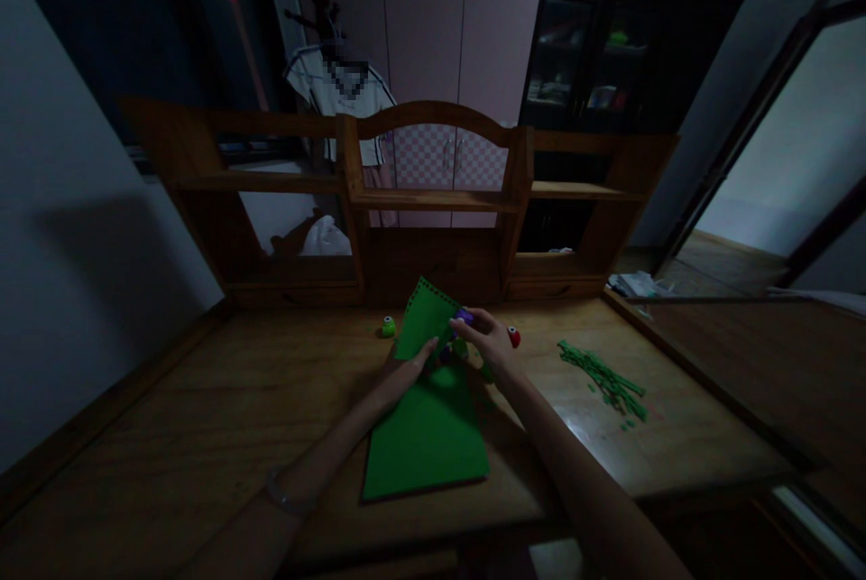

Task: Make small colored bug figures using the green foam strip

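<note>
A green sheet of paper (423, 318) with a row of small holes along its far edge is raised and tilted over the table. My left hand (414, 365) grips it at its near right side. In the fingers of my right hand (492, 341) is a small purple craft punch (464, 316), at the right corner of the sheet. Beneath both hands lies a stack of green paper (429, 440) on the table. Some small dark purple and green pieces show between my hands, partly hidden.
A small green figure-like punch (388, 326) stands left of the sheet, and a red one (513, 336) is beyond my right hand. Thin green strips (602, 379) and small green scraps lie at the right on the wooden table (271, 400). A wooden shelf (433, 199) rises behind.
</note>
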Available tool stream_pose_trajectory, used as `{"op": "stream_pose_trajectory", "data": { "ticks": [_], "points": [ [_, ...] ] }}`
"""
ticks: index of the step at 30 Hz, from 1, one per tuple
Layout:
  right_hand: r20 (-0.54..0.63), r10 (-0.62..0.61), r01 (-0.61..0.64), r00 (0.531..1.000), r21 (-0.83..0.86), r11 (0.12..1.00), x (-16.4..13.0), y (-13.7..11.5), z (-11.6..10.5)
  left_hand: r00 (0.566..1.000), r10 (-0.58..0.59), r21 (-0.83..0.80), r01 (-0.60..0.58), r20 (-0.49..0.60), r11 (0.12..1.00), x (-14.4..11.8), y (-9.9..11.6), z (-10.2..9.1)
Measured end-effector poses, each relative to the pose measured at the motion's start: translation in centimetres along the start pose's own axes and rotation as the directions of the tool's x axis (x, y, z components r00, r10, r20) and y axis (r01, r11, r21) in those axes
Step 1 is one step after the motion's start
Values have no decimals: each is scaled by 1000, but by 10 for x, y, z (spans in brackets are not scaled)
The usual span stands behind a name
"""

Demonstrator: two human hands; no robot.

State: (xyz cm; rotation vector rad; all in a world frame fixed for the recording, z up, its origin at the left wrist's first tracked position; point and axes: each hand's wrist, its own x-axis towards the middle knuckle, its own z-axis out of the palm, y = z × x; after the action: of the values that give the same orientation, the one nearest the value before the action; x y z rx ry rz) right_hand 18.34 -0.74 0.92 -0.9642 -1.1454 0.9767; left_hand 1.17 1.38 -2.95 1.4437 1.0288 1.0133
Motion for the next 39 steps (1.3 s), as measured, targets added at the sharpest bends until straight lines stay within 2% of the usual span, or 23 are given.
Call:
{"op": "stream_pose_trajectory", "data": {
  "ticks": [5,10,16,22,28,34,39],
  "points": [
    [-9,19,-19,1000,34,999,1,1,1,999,5,12,-4,-37,1000,-2,4,0],
    [-22,16,-16,1000,31,999,3,4,0,1000,-22,-14,21,-17,1000,3,-4,0],
    [-27,37,-36,999,49,998,4,4,0,999,45,-30,-46,-28,999,3,-7,0],
    [-13,56,-56,998,34,998,2,2,0,997,45,4,-44,-67,999,0,-4,1],
    [3,50,-50,999,38,998,2,5,-2,999,35,41,-35,5,999,-4,0,0],
    [-11,53,-53,999,21,998,3,7,-1,998,57,-12,-57,-25,998,-5,3,1],
    [7,47,-47,999,28,999,3,8,-1,999,30,61,-29,-14,998,-8,7,0]
  ]
}}
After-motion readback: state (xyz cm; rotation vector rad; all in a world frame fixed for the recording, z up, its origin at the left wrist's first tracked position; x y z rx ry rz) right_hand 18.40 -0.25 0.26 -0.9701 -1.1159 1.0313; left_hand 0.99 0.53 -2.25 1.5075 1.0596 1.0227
